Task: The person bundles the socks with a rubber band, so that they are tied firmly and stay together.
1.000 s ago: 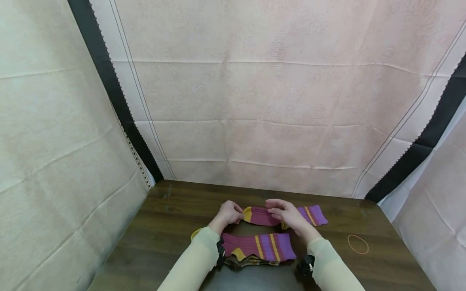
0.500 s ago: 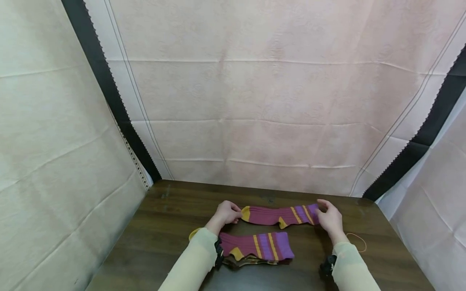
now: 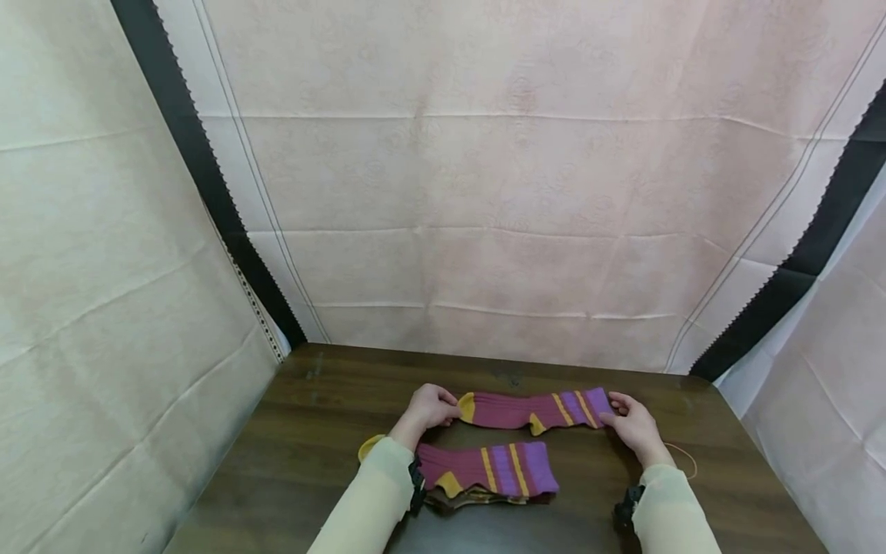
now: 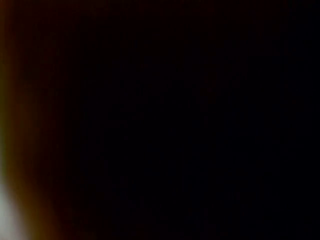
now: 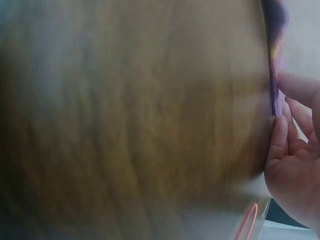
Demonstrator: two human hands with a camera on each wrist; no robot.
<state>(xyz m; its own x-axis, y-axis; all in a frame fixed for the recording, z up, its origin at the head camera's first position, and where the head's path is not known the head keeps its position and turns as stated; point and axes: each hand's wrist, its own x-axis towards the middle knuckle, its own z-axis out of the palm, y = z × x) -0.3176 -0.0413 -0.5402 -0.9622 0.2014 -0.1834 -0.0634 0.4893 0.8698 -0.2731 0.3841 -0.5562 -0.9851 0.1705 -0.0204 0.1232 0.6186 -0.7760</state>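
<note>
A long maroon sock (image 3: 505,412) lies flat across the far part of the table, with yellow toe and heel and a purple cuff striped in yellow. My left hand (image 3: 431,406) pinches its toe end. At the cuff, my right hand (image 3: 633,427) holds the edge between thumb and fingers; the right wrist view shows these fingertips (image 5: 280,122) at the purple cuff (image 5: 275,95). Nearer to me is a matching sock (image 3: 494,469), on top of darker patterned fabric (image 3: 477,498). My left forearm covers part of that sock, its yellow toe (image 3: 369,446) showing beyond. The left wrist view is almost black.
A thin rubber band (image 3: 685,458) lies on the brown wooden table (image 3: 291,462), partly behind my right wrist. Pale fabric sheets (image 3: 484,192) hang behind the table and at both sides.
My right hand has slid right along the far sock from its middle to its cuff, and the striped part now shows. The left hand stays at the toe.
</note>
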